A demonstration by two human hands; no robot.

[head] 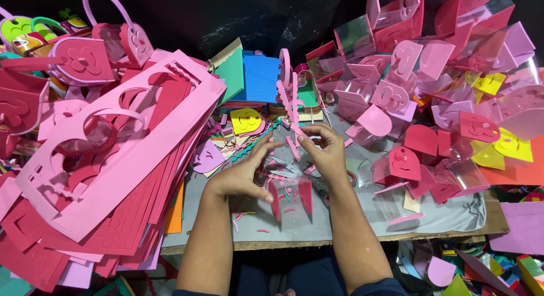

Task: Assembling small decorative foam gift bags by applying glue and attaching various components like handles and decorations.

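From the head camera, the left hand (241,177) and right hand (326,151) met over the grey table (362,219). Both pinched a thin pink foam strip (293,144) just above a small clear box with pink ends (292,201), which looked only partly trimmed. A heap of finished pink boxes (413,75) lay to the right; a stack of cut foam sheets (107,160) waited on the left, so much remained.
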